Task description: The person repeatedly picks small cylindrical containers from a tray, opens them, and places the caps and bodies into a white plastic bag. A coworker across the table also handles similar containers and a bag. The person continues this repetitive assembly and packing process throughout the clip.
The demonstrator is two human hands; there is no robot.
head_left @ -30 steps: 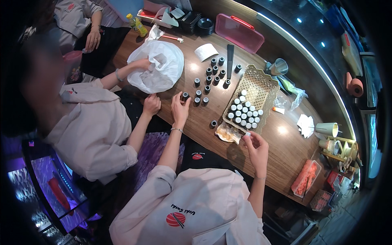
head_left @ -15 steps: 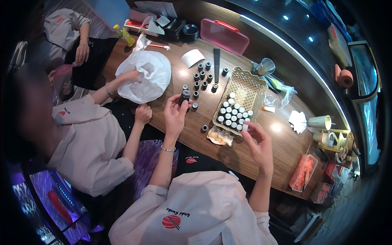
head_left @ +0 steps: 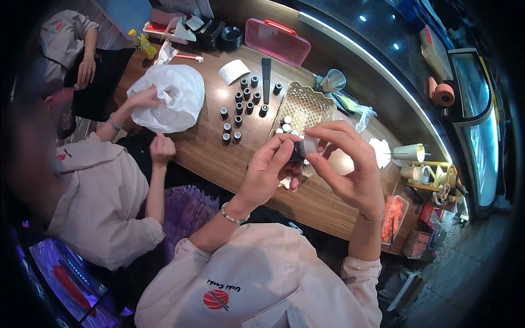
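Note:
Over the table's front part, my left hand (head_left: pixel 265 172) is closed around a small dark bottle (head_left: pixel 296 153), tilted toward the right. My right hand (head_left: pixel 353 169) pinches a white cap (head_left: pixel 310 144) at the bottle's mouth. Whether the cap is threaded on, I cannot tell. Behind my hands stands a gold openwork basket (head_left: pixel 314 103); several white-capped bottles (head_left: pixel 287 120) show in it, the rest hidden by my fingers. To the left, several small black bottles without white caps (head_left: pixel 239 107) stand upright on the wooden table (head_left: pixel 219 164).
At left a co-worker's hand (head_left: pixel 143 98) reaches into a white plastic bag (head_left: pixel 186 93). Behind the bottles lie a white paper piece (head_left: pixel 234 71) and a pink lidded box (head_left: pixel 277 41). A metal cup (head_left: pixel 332 81) stands behind the basket; a tray of orange-red food (head_left: pixel 394 220) sits at right.
My hands have come together: the bottle moved right and the white cap moved left to its mouth. The view has shifted, so the table's things appear farther left.

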